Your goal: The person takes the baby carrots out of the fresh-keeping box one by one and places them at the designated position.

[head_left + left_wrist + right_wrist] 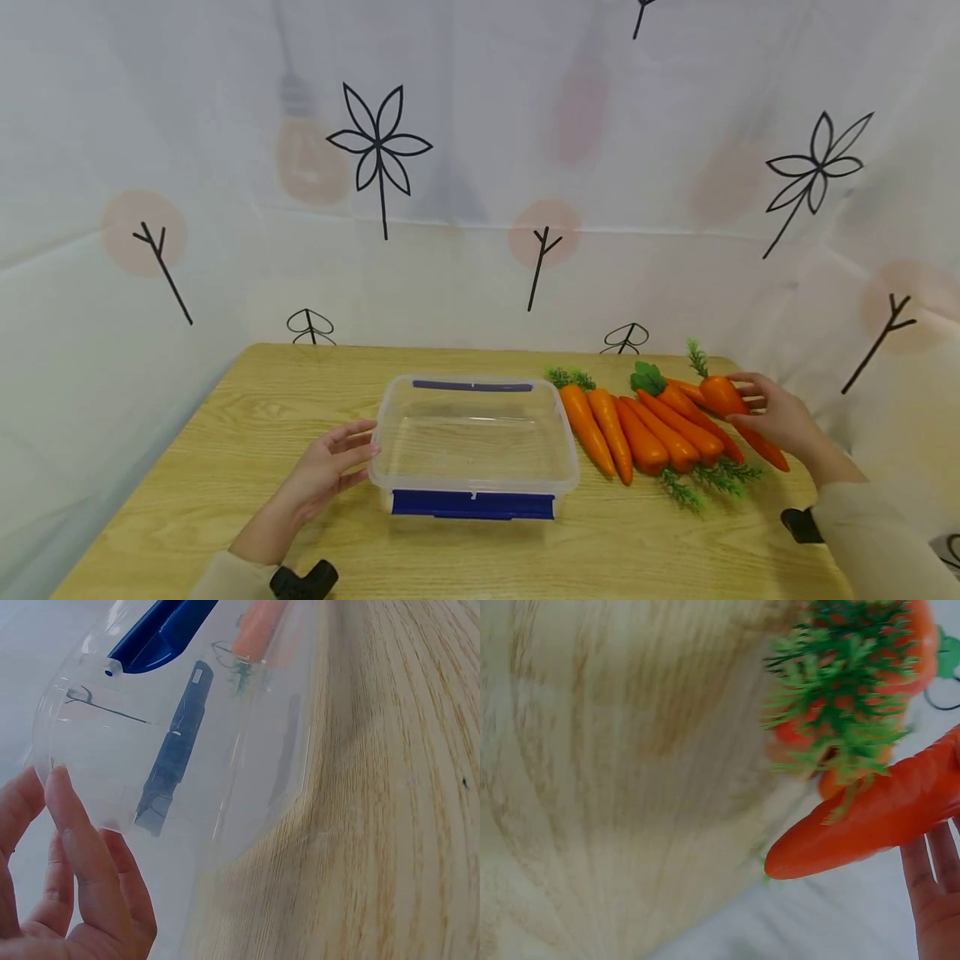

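Note:
A clear plastic container (pixel 472 433) with blue clips stands without a lid on the wooden table. My left hand (pixel 330 467) is at its left side, fingertips touching the rim with the fingers loosely extended. In the left wrist view one fingertip overlaps the container's clear rim (pixel 46 742). To the right, my right hand (pixel 780 417) grips an orange toy carrot (pixel 723 394) with a green leafy top, thumb on the near side and fingers on the far side. That carrot (pixel 855 825) points its tapered end toward the table in the right wrist view.
Several more toy carrots (pixel 645 433) lie side by side between the container and my right hand, some with leafy tops toward me, others away. The wooden table (pixel 247 417) ends at a patterned white cloth (pixel 465 283) behind and at both sides.

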Demonstrator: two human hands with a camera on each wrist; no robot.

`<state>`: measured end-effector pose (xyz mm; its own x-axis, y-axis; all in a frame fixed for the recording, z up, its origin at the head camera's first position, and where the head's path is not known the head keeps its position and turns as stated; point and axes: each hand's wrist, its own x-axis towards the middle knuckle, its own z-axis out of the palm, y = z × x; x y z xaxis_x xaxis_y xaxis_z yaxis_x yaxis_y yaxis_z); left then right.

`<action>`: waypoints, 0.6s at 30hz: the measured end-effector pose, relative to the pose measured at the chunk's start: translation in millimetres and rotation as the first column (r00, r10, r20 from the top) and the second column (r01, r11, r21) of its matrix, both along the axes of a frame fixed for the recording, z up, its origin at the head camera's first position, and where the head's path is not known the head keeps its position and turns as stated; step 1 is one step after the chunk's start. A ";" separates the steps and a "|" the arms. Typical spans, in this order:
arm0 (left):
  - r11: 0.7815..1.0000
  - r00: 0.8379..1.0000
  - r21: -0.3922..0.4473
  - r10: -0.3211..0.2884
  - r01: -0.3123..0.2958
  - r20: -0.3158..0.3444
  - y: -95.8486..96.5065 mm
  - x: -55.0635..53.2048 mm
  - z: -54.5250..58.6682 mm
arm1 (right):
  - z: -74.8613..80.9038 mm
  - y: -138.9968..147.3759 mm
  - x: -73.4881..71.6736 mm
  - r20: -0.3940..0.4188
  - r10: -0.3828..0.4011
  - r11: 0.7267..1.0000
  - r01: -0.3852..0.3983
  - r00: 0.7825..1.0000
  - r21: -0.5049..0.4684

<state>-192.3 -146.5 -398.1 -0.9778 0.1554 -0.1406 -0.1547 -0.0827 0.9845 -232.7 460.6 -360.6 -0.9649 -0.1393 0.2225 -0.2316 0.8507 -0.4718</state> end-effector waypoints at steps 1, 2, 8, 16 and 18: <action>1.000 1.000 0.000 -0.001 0.001 0.000 -0.2 -0.2 -0.3 | -2.2 2.2 -1.5 0.007 -0.005 1.000 0.005 1.000 0.012; 1.000 1.000 -0.001 -0.001 0.001 0.001 -0.4 -0.3 -0.5 | -4.4 4.2 -2.7 0.022 -0.008 1.000 0.007 1.000 0.019; 1.000 1.000 0.001 -0.010 0.010 -0.001 -0.3 0.9 -0.7 | -20.0 13.1 -6.7 0.048 -0.026 0.998 0.023 0.998 0.062; 1.000 1.000 0.015 -0.014 0.014 0.003 0.4 0.8 1.2 | -26.8 17.3 -6.5 0.070 -0.017 0.997 0.012 0.997 0.077; 1.000 1.000 0.013 -0.010 0.010 0.003 0.6 0.2 1.8 | -26.5 17.9 -6.7 0.077 0.001 0.995 -0.009 0.997 0.104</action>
<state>-192.1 -145.9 -396.3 -0.9758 0.1666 -0.1413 -0.1583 -0.0938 0.9829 -239.4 478.5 -387.1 -0.9779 -0.1625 0.1317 -0.2023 0.8950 -0.3975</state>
